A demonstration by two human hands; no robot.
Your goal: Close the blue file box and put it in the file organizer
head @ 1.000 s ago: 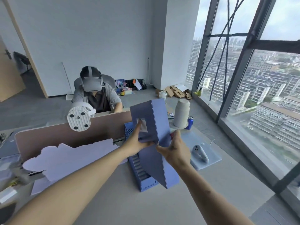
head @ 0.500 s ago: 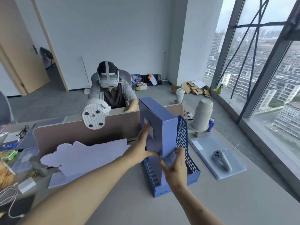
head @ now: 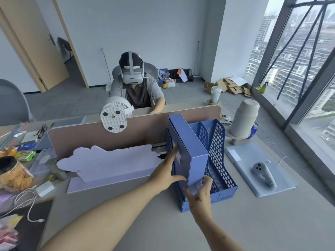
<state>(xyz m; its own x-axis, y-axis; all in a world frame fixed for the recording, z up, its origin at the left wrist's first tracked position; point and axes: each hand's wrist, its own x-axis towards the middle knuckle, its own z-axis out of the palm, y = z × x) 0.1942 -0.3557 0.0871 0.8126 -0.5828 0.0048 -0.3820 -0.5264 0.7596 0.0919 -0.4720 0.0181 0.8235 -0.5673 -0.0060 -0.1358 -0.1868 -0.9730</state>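
File box: the closed blue cardboard file box [head: 188, 151] stands upright on its narrow edge, inside the leftmost slot of the organizer.
Organizer: blue perforated plastic file organizer [head: 220, 156] on the pale grey desk [head: 163, 223], up against the tan divider panel [head: 145, 131]; its other slots sit to the right of the box.
Left hand: left hand [head: 167, 173] is on the organizer's left, fingers [head: 175, 151] spread flat against the box's left face, thumb along its lower front.
Right hand: right hand [head: 200, 195] is at the organizer's front, fingers curled around the box's lower front corner, so it's holding the box.
Nearby: a grey handheld controller [head: 262, 173] lies on a light mat, well right of the organizer.
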